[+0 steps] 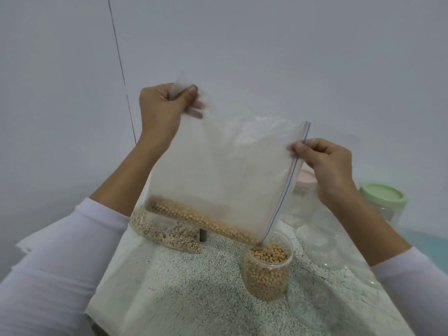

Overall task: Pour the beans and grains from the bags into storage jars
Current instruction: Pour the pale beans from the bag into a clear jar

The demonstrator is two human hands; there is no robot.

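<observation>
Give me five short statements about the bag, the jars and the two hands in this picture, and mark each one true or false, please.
1. The left hand pinches a top corner of the zip bag. True.
2. The open jar under the bag's lower corner holds no beans. False: it is nearly full of yellow beans.
3. The right hand pinches the bag at its zip edge. True.
4. The zip bag is already emptied. False: a row of beans lies along its lower edge.
5. The green-lidded jar lies on its side. False: it stands upright at the right, lid on.
</observation>
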